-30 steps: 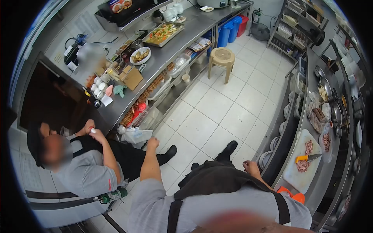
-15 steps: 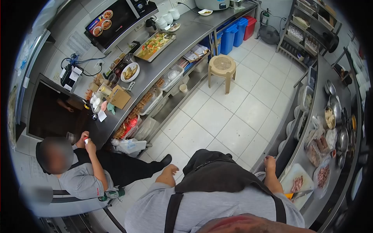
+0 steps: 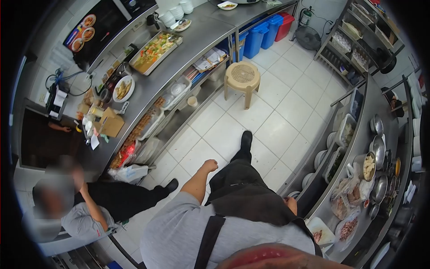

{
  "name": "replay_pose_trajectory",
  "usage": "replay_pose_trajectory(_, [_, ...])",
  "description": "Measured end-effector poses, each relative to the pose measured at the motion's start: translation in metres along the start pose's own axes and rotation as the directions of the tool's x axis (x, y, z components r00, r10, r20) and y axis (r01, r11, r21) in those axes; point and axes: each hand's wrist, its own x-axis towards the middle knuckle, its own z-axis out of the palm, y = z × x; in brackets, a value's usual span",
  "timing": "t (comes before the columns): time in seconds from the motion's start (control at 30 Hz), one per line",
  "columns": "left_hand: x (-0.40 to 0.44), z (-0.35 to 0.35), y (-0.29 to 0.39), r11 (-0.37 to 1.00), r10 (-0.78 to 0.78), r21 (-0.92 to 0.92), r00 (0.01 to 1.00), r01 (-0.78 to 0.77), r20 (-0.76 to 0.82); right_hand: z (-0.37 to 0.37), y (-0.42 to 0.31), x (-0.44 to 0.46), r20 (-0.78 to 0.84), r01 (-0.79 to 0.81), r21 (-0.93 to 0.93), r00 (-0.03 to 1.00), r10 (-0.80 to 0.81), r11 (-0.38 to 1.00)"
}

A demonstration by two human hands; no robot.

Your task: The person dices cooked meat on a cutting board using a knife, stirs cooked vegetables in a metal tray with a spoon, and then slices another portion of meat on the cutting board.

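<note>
My left hand (image 3: 210, 165) hangs in front of me over the tiled floor, its fingers curled loosely with nothing visible in them. At my right side, beside the apron (image 3: 251, 204), is my right hand (image 3: 291, 205). It is partly hidden by my body, and its visible fingers look curled around nothing. Closest to it is the right-hand steel counter (image 3: 331, 197), with a white cutting board (image 3: 325, 229) bearing pieces of raw meat. A bag of chopped meat (image 3: 348, 229) lies beside the board. One black shoe (image 3: 246, 140) shows out ahead of me.
A beige stool (image 3: 242, 77) stands on the aisle floor ahead. Along the left steel counter (image 3: 197, 40) are a tray of vegetables (image 3: 156, 51) and a plate of food (image 3: 123, 88). A person (image 3: 89, 215) is at the lower left. Blue bins (image 3: 256, 40) and a fan (image 3: 307, 39) are farther back.
I have moved forward along the aisle, one foot now stretched ahead. My left hand has swung forward, and my right hand has dropped back by my apron. The other person's hands have risen nearer the head.
</note>
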Motion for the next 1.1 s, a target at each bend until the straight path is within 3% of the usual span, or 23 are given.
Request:
replay_pose_trajectory(0.07, [0.036, -0.024, 0.032, 1.000, 0.013, -0.016, 0.997, -0.012, 0.078, -0.026, -0.010, 0.009, -0.062, -0.012, 0.009, 0.998, 0.012, 1.000])
replay_pose_trajectory(0.13, [0.088, -0.040, 0.043, 0.999, 0.041, 0.032, 0.996, -0.043, 0.074, -0.051, -0.019, 0.023, -0.173, -0.129, 0.082, 0.975, 0.141, 0.988])
replay_pose_trajectory(0.2, [0.153, -0.058, 0.046, 0.921, -0.045, 0.388, 0.980, -0.033, 0.192, -0.053, 0.009, 0.046, -0.234, -0.142, 0.065, 0.960, 0.153, 0.988])
replay_pose_trajectory(0.23, [0.152, -0.094, 0.070, 0.941, -0.120, 0.336, 0.969, 0.042, 0.214, -0.047, 0.037, 0.061, -0.200, -0.121, -0.006, 0.973, 0.117, 0.993])
replay_pose_trajectory(0.27, [0.178, -0.115, 0.078, 0.950, -0.047, 0.312, 0.985, -0.007, 0.166, -0.053, 0.049, 0.081, -0.161, -0.091, -0.083, 0.984, 0.077, 0.992])
replay_pose_trajectory(0.33, [0.219, -0.144, 0.083, 0.960, 0.102, 0.254, 0.992, -0.116, 0.070, -0.056, 0.034, 0.104, -0.187, -0.265, 0.040, 0.945, 0.268, 0.963])
replay_pose_trajectory(0.4, [0.232, -0.174, 0.094, 0.990, 0.140, 0.061, 0.974, -0.131, -0.180, -0.097, -0.020, 0.127, -0.133, -0.221, -0.038, 0.968, 0.215, 0.974])
replay_pose_trajectory(0.43, [0.220, -0.187, 0.098, 0.980, 0.075, -0.152, 0.950, -0.125, -0.302, -0.112, -0.047, 0.136, -0.140, -0.135, -0.111, 0.983, 0.119, 0.985])
replay_pose_trajectory(0.5, [0.199, -0.190, 0.094, 0.966, 0.021, -0.238, 0.952, -0.097, -0.305, -0.137, -0.106, 0.160, -0.110, -0.014, -0.198, 0.994, -0.008, 0.980])
replay_pose_trajectory(0.53, [0.193, -0.196, 0.090, 0.951, 0.010, -0.291, 0.948, -0.108, -0.319, -0.148, -0.139, 0.176, -0.113, -0.013, -0.113, 0.994, 0.000, 0.994])
replay_pose_trajectory(0.57, [0.178, -0.191, 0.080, 0.960, -0.010, -0.271, 0.958, -0.071, -0.287, -0.155, -0.163, 0.194, -0.111, -0.011, -0.025, 0.994, 0.008, 1.000])
replay_pose_trajectory(0.63, [0.184, -0.138, 0.020, 0.999, -0.030, -0.026, 0.993, 0.027, -0.115, -0.158, -0.195, 0.236, -0.053, 0.037, -0.009, 0.998, -0.037, 0.999])
replay_pose_trajectory(0.7, [0.128, -0.094, -0.028, 0.991, -0.129, 0.003, 0.984, 0.130, -0.127, -0.145, -0.209, 0.289, 0.059, 0.019, 0.047, 0.998, -0.022, 0.999])
replay_pose_trajectory(0.73, [0.100, -0.071, -0.053, 0.981, -0.188, 0.018, 0.975, 0.191, -0.121, -0.124, -0.193, 0.346, 0.085, 0.152, -0.078, 0.986, -0.145, 0.985])
replay_pose_trajectory(0.77, [0.067, -0.055, -0.075, 0.974, -0.205, 0.072, 0.974, 0.213, -0.099, -0.102, -0.181, 0.384, 0.129, 0.277, -0.195, 0.958, -0.255, 0.941])
replay_pose_trajectory(0.8, [0.029, -0.057, -0.085, 0.928, -0.367, -0.071, 0.930, 0.366, 0.002, -0.109, -0.228, 0.391, 0.224, 0.349, -0.324, 0.931, -0.288, 0.879])
replay_pose_trajectory(0.83, [-0.019, -0.056, -0.092, 0.836, -0.499, -0.187, 0.856, 0.516, 0.134, -0.080, -0.227, 0.434, 0.163, 0.586, -0.377, 0.804, -0.571, 0.717])
replay_pose_trajectory(0.9, [-0.065, -0.004, -0.137, 0.652, -0.692, -0.308, 0.710, 0.692, 0.129, -0.084, -0.331, 0.431, 0.163, 0.678, -0.350, 0.723, -0.671, 0.646])
replay_pose_trajectory(0.93, [-0.086, 0.025, -0.157, 0.551, -0.749, -0.463, 0.656, 0.694, 0.094, -0.078, -0.377, 0.436, 0.203, 0.729, -0.340, 0.674, -0.710, 0.594])
replay_pose_trajectory(0.97, [-0.101, 0.039, -0.161, 0.412, -0.822, -0.521, 0.551, 0.748, 0.142, -0.076, -0.426, 0.435, 0.230, 0.799, -0.195, 0.602, -0.765, 0.569])
replay_pose_trajectory(1.03, [-0.127, 0.052, -0.151, 0.307, -0.822, -0.623, 0.530, 0.719, 0.207, -0.066, -0.520, 0.428, 0.252, 0.854, -0.123, 0.519, -0.817, 0.505])
replay_pose_trajectory(1.07, [-0.130, 0.051, -0.145, 0.297, -0.826, -0.633, 0.525, 0.715, 0.206, -0.058, -0.563, 0.426, 0.202, 0.927, -0.047, 0.373, -0.905, 0.372])
replay_pose_trajectory(1.1, [-0.133, 0.050, -0.131, 0.210, -0.825, -0.703, 0.509, 0.679, 0.245, -0.055, -0.607, 0.417, 0.232, 0.923, 0.001, 0.374, -0.898, 0.385])
